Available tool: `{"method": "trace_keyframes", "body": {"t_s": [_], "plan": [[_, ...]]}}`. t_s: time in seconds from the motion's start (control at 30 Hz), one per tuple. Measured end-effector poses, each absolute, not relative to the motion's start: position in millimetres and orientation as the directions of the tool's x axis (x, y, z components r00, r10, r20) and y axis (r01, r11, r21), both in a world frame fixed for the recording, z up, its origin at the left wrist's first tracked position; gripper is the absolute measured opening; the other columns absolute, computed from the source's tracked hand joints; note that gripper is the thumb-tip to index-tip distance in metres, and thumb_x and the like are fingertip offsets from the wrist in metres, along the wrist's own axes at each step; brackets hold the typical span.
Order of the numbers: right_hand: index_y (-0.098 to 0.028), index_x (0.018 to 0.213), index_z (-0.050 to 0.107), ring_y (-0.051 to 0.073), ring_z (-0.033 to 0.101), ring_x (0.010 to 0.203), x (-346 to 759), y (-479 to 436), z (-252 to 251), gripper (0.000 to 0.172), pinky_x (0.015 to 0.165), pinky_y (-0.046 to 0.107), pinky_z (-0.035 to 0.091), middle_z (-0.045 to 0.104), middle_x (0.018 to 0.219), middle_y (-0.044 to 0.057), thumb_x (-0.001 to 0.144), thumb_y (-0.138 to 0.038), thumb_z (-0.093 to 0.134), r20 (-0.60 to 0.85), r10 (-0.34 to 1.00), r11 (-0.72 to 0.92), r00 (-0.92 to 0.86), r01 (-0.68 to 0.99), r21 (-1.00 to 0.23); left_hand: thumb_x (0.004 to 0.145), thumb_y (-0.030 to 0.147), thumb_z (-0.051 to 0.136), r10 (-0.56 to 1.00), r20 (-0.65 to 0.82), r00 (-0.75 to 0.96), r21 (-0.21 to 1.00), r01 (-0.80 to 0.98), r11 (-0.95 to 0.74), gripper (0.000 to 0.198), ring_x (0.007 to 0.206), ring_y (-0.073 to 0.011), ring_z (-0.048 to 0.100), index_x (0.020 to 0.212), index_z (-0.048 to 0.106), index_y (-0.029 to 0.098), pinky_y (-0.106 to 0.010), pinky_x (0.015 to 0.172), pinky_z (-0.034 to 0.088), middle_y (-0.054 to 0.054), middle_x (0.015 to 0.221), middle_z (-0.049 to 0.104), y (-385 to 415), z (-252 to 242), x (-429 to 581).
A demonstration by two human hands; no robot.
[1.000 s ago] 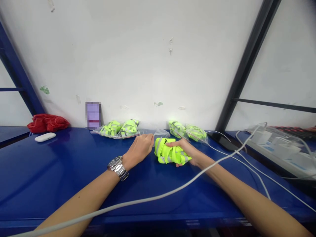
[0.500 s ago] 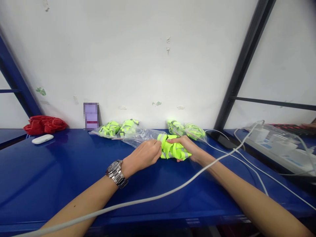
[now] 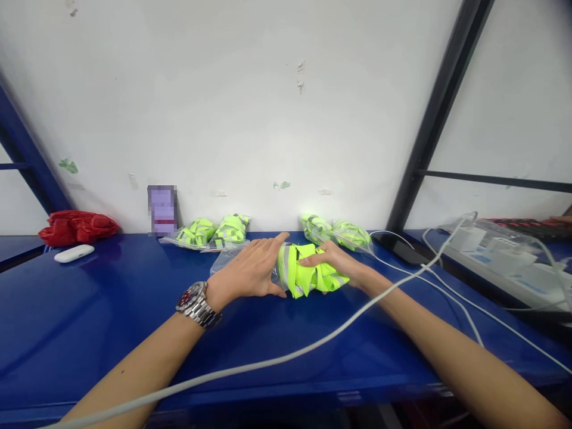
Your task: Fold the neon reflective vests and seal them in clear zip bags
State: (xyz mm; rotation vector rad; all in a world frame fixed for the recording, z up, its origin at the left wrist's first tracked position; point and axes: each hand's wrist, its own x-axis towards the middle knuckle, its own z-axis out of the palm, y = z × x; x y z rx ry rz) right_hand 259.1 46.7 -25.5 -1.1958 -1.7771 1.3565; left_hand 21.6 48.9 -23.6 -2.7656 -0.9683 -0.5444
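A bundled fluorescent yellow reflective vest with grey bands is held just over the blue table. My right hand grips its right end, thumb on top and the other fingers mostly hidden beneath. At the bundle's left end, my left hand, below a metal wristwatch, has its fingers stretched out and its thumb spread away from them. A clear plastic bag shows behind and under that hand, reaching to the vest's left end; whether the palm presses on it is hidden.
Bagged yellow vests lie along the wall, a pair at left and a pair at right. A white cable crosses in front of both forearms. Also here are a phone, a white case, a red plastic bag and a power strip.
My left hand has gone from a closed pinch at the vest's left end to spread fingers, shifting slightly left. My right hand keeps its hold; the vest's left end looks wider.
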Motion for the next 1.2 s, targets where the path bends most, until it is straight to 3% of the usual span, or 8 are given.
{"method": "trace_keyframes", "body": {"t_s": [0.2, 0.33, 0.53, 0.7, 0.83, 1.07, 1.2], "plan": [[-0.011, 0.069, 0.068, 0.017, 0.059, 0.046, 258.6, 46.5, -23.0, 0.034, 0.042, 0.028, 0.049, 0.066, 0.062, 0.010, 0.072, -0.045, 0.069, -0.082, 0.886, 0.066, -0.457, 0.299, -0.952, 0.058, 0.067, 0.069, 0.620, 0.344, 0.705, 0.015, 0.657, -0.754, 0.101, 0.118, -0.0364, 0.048, 0.136, 0.032, 0.017, -0.046, 0.094, 0.040, -0.018, 0.132, 0.046, 46.0, -22.1, 24.0], [-0.010, 0.068, 0.069, 0.016, 0.057, 0.042, 260.2, 47.2, -22.8, 0.033, 0.036, 0.027, 0.047, 0.065, 0.059, 0.009, 0.068, -0.043, 0.073, -0.141, 0.863, 0.005, -0.484, 0.288, -0.958, 0.062, 0.062, 0.069, 0.677, 0.230, 0.699, 0.172, 0.656, -0.735, 0.090, 0.096, -0.0297, 0.061, 0.132, 0.032, 0.019, -0.036, 0.076, 0.047, -0.009, 0.107, 0.060, 38.3, -21.5, 31.0], [-0.010, 0.067, 0.069, 0.015, 0.056, 0.040, 263.8, 49.2, -24.8, 0.034, 0.034, 0.025, 0.046, 0.065, 0.055, 0.006, 0.067, -0.044, 0.075, -0.184, 0.847, -0.020, -0.499, 0.316, -0.949, 0.059, 0.059, 0.071, 0.675, 0.311, 0.669, 0.140, 0.671, -0.728, 0.090, 0.103, -0.0327, 0.057, 0.130, 0.035, 0.015, -0.041, 0.082, 0.047, -0.015, 0.115, 0.055, 32.4, -29.9, 39.5], [-0.010, 0.065, 0.068, 0.014, 0.054, 0.039, 260.0, 46.8, -22.7, 0.034, 0.034, 0.024, 0.043, 0.063, 0.053, 0.005, 0.067, -0.043, 0.074, -0.195, 0.822, -0.009, -0.535, 0.331, -0.944, 0.057, 0.051, 0.073, 0.651, 0.319, 0.689, 0.168, 0.635, -0.754, 0.108, 0.110, -0.0322, 0.053, 0.143, 0.018, 0.014, -0.041, 0.087, 0.047, -0.016, 0.118, 0.051, 28.6, -32.3, 41.2], [-0.012, 0.059, 0.063, 0.008, 0.046, 0.037, 253.0, 41.3, -18.6, 0.033, 0.036, 0.021, 0.035, 0.057, 0.048, 0.001, 0.066, -0.042, 0.074, -0.147, 0.846, 0.054, -0.512, 0.357, -0.932, 0.054, 0.038, 0.076, 0.632, 0.319, 0.706, 0.147, 0.622, -0.769, 0.125, 0.101, -0.0313, 0.055, 0.148, -0.003, 0.011, -0.039, 0.078, 0.049, -0.013, 0.106, 0.054, 25.0, -28.3, 43.6], [-0.016, 0.049, 0.047, 0.005, 0.029, 0.042, 248.2, 35.0, -14.4, 0.041, 0.041, 0.023, 0.019, 0.037, 0.045, -0.007, 0.066, -0.041, 0.074, -0.002, 0.867, 0.226, -0.499, 0.395, -0.890, 0.056, 0.037, 0.075, 0.601, 0.339, 0.724, 0.057, 0.622, -0.781, 0.126, 0.097, -0.0301, 0.055, 0.148, -0.008, 0.015, -0.038, 0.077, 0.045, -0.013, 0.108, 0.055, 29.1, -24.6, 39.7], [-0.018, 0.047, 0.033, 0.004, 0.018, 0.044, 251.5, 34.0, -13.5, 0.049, 0.042, 0.025, 0.011, 0.026, 0.047, -0.009, 0.065, -0.038, 0.074, 0.028, 0.851, 0.294, -0.525, 0.431, -0.853, 0.057, 0.039, 0.073, 0.634, 0.311, 0.708, 0.056, 0.652, -0.756, 0.130, 0.077, -0.0238, 0.056, 0.146, -0.018, 0.011, -0.034, 0.067, 0.043, -0.007, 0.094, 0.059, 29.0, -20.8, 41.1]]}}
